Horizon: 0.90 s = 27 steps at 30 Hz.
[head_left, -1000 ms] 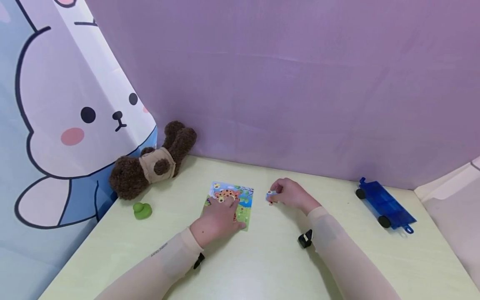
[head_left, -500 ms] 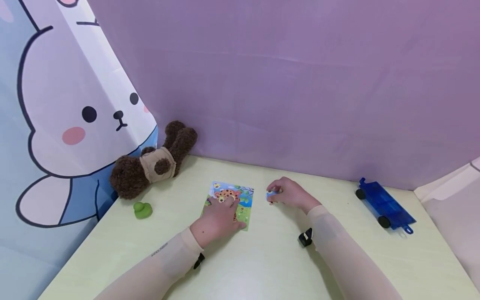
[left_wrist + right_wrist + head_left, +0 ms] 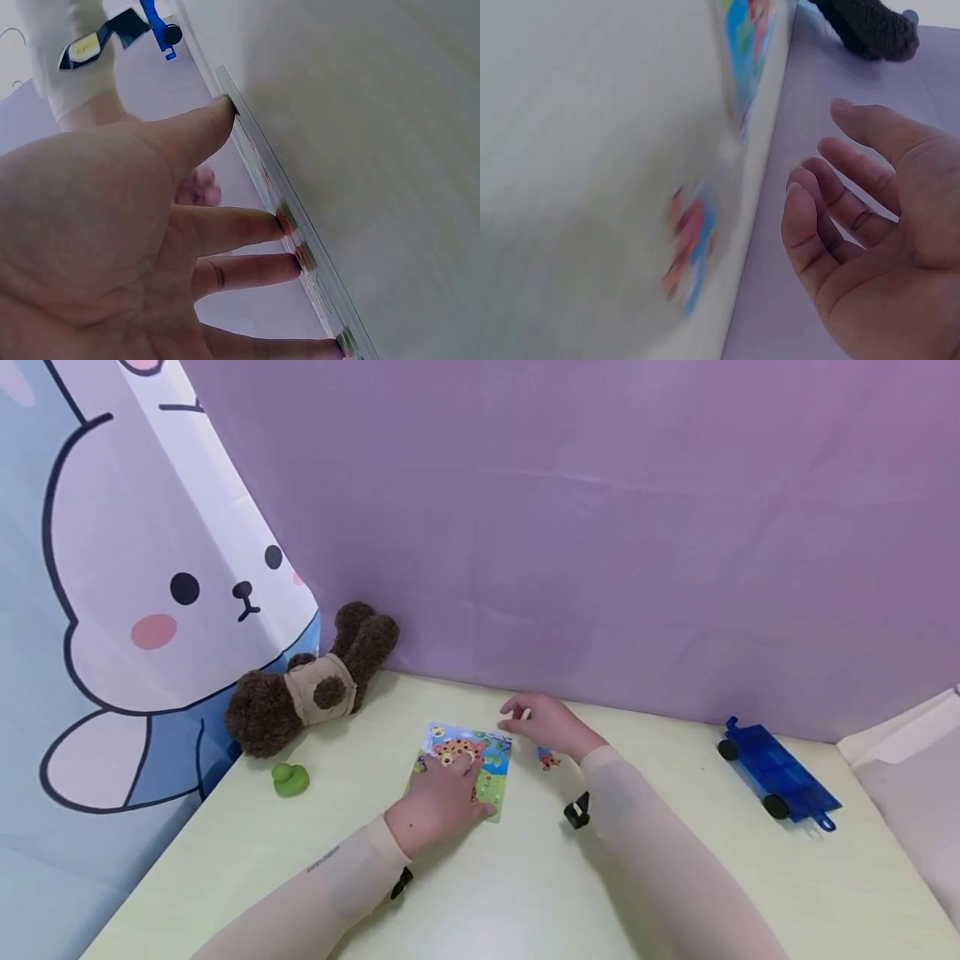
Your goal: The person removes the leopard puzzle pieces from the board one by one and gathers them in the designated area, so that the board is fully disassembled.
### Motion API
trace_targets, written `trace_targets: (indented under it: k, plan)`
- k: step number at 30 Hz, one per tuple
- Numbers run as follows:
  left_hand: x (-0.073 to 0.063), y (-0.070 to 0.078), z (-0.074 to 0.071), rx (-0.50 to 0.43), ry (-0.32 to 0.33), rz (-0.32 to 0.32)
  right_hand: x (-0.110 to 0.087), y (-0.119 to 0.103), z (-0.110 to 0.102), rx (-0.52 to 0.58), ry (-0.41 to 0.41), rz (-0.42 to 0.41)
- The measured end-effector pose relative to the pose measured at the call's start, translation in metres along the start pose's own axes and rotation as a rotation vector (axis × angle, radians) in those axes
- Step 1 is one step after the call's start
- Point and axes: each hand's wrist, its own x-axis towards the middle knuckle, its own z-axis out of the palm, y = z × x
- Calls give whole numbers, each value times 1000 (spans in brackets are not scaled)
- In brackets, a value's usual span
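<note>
A flat picture card with a spotted cartoon animal (image 3: 491,785), seemingly a jigsaw, lies on the table. My left hand (image 3: 438,802) rests on it, covering its lower left. In the left wrist view, the thumb and fingertips (image 3: 292,266) press along its face, apart from one another. My right hand (image 3: 551,727) hovers just beyond the card's upper right corner, fingers loosely bent and holding nothing. Below that hand, a small blue and orange-red picture piece (image 3: 549,759) lies on the table. The right wrist view shows the piece (image 3: 691,244) blurred and apart from the fingers.
A brown plush toy (image 3: 311,689) lies at the back left, with a green toy duck (image 3: 289,779) in front of it. A blue toy trailer (image 3: 780,768) stands at the right. A purple cloth (image 3: 570,527) hangs behind the table (image 3: 480,893).
My right hand has let go of the small picture piece and moved left and slightly up, toward the card's corner. The left hand stays on the card.
</note>
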Motion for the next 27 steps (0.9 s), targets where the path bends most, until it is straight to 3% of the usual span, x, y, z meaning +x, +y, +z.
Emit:
trace_targets:
  k: [10,27]
  plan:
    - [0,0,1,25,18,-2,30,-33,16,-43,-52,-99]
    - [2,0,2,25,53,16,45,-46,35,-86,-223,-123]
